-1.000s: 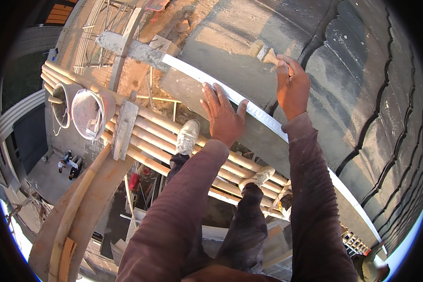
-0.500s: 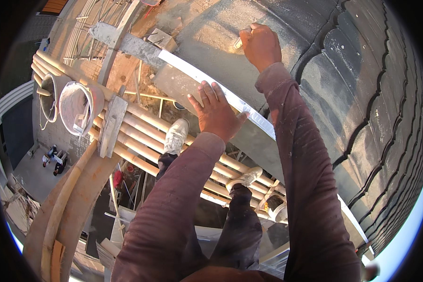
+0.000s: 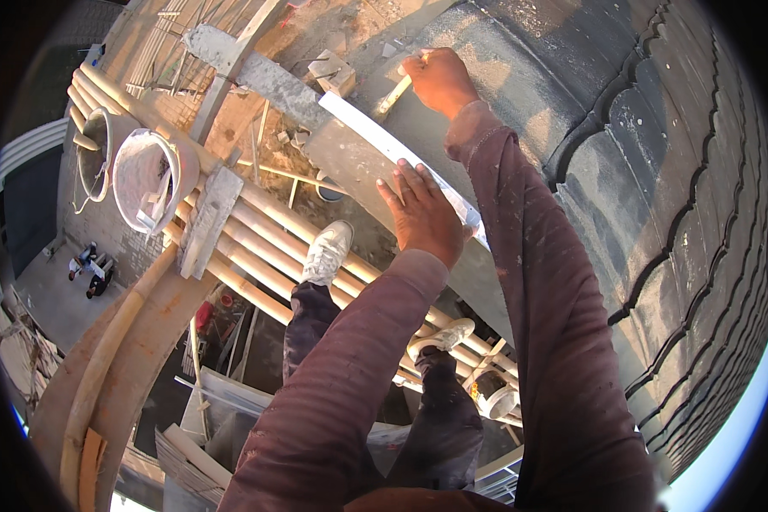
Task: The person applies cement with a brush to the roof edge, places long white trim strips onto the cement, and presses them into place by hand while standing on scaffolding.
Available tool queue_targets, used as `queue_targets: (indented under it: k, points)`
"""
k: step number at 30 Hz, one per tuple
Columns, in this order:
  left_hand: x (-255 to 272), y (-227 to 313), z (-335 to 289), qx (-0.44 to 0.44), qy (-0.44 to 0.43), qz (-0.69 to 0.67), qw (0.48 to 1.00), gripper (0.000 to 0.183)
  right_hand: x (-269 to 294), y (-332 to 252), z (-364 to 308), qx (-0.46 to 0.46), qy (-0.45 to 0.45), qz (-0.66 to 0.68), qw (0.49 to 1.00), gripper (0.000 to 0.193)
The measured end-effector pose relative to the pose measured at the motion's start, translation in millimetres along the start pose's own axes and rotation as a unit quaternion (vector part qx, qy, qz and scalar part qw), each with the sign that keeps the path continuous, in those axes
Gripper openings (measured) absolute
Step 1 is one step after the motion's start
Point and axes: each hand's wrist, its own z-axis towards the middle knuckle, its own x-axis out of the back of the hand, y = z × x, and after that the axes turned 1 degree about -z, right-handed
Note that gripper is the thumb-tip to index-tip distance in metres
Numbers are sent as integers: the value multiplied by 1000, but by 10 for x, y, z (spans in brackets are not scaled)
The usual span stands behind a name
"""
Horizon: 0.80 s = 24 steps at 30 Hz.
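Note:
My right hand [image 3: 441,81] is closed around a pale, narrow brush-like tool [image 3: 392,96], whose end points down toward the roof's edge; its exact kind is hard to make out. A long white strip [image 3: 371,132] runs along the edge of the grey mortar face [image 3: 341,158]. Against that strip rests my left hand [image 3: 429,218], open, its fingers stretched out and its palm on the edge. Dark grey roof tiles [image 3: 657,196] slope away to the right of my right arm.
I stand in white shoes [image 3: 328,253] on bamboo poles [image 3: 264,269] high above the ground. Two mortar-stained buckets [image 3: 132,192] hang or stand at left, near a lashed plank [image 3: 209,218]. A smaller pot [image 3: 497,399] sits by my right foot. A concrete block [image 3: 333,72] lies beyond the strip.
My right hand has moved left toward the strip's far end, bringing the brush-like tool into fuller view. My left hand stays flat on the strip as the view shifts slightly.

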Motion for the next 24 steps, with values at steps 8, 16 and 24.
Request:
queue_targets:
  k: [8,16,24]
  points:
    - [-133,13,46,17,20,76,997,86,-194,6,-179,-74,92,144,983,35]
    - [29,63,38,26,-45,-11,999,124,901,301,-479,40,80,-79,993,31]
    - [105,85,78,31,-82,-20,996,130,1529,195,-973,15,-321,-238,916,29]
